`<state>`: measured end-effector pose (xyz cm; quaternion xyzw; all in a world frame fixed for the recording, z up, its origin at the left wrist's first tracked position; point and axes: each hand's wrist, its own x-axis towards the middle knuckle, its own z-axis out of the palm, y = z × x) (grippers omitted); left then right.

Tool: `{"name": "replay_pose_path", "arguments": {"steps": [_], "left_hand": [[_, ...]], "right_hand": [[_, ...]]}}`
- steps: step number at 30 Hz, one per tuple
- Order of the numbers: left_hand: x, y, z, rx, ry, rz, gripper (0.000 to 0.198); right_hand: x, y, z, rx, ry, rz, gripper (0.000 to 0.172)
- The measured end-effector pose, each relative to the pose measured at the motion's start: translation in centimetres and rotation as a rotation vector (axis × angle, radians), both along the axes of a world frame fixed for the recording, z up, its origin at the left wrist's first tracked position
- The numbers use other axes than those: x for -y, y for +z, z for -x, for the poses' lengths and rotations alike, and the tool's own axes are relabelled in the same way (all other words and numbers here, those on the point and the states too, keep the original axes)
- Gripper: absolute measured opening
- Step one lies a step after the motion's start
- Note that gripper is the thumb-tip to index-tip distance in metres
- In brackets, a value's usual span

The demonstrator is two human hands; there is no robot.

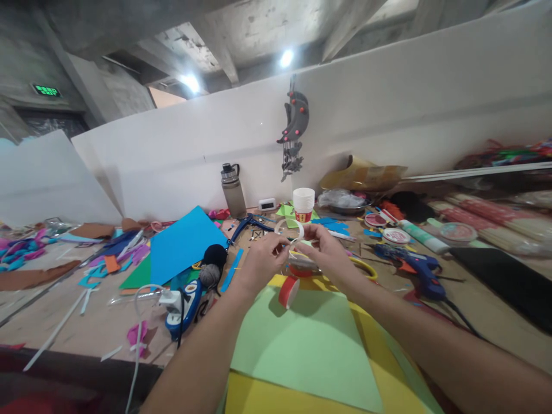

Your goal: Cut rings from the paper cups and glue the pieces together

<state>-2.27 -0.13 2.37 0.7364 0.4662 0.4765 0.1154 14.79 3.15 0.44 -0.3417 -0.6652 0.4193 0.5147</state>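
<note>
My left hand and my right hand meet near the middle of the view, fingers closed in pinches. Between them they hold a thin pale strip that curves up into a loop. Just below the hands, a red paper ring with a pale inside stands at the top edge of a light green sheet. That sheet lies over a yellow sheet. Behind my right fingers stands a stack of white paper cups.
Left are a blue sheet, a blue power strip with cables, and a grey bottle. Right are a blue glue gun, a black flat object and a yellow-handled tool. A grey moon ornament hangs on the wall.
</note>
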Motion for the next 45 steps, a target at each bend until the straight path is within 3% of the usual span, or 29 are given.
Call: {"name": "replay_pose_path", "arguments": {"steps": [6,11,18,20,23,28,32,36,38,41,45], "left_hand": [[-0.2,-0.4,0.6,-0.303,-0.033,-0.105,0.012],[-0.1,0.3,0.7,-0.218,-0.048,-0.154,0.021],[-0.5,0.3,0.7,-0.168,0.0,-0.09,0.083],[-0.6,0.1,0.7,-0.152,-0.016,-0.051,0.081],[-0.5,0.2,0.6,-0.114,-0.029,-0.02,0.061],[-0.6,0.6,0.7,0.001,-0.003,0.055,0.056],[-1.3,0.2,1.2,0.281,-0.051,0.229,0.062],[-1.4,0.2,1.6,0.625,-0.175,0.4,0.056],[-1.2,0.5,1.5,0.75,-0.229,0.472,0.052],[-0.7,0.9,0.9,0.873,-0.298,0.568,0.05],[-0.1,1.0,0.1,0.919,-0.376,0.68,0.05]], "right_hand": [[0.1,0.8,-0.2,-0.163,0.049,0.237,0.038],[-0.6,0.6,-0.2,-0.277,0.106,0.284,0.039],[-0.5,0.7,-0.2,-0.3,0.169,0.31,0.036],[-0.5,0.5,-0.1,-0.295,0.208,0.296,0.036],[-0.5,0.2,-0.1,-0.261,0.25,0.277,0.037],[-0.3,0.5,-0.3,-0.187,0.134,0.228,0.034],[-0.1,0.8,-0.6,-0.086,0.1,0.199,0.032],[0.0,0.7,-0.5,0.006,0.079,0.115,0.028],[0.1,0.5,-0.4,0.061,0.039,0.033,0.035],[0.3,0.1,-0.2,0.158,-0.006,-0.164,0.06],[0.4,-0.2,0.0,0.256,-0.029,-0.373,0.081]]}}
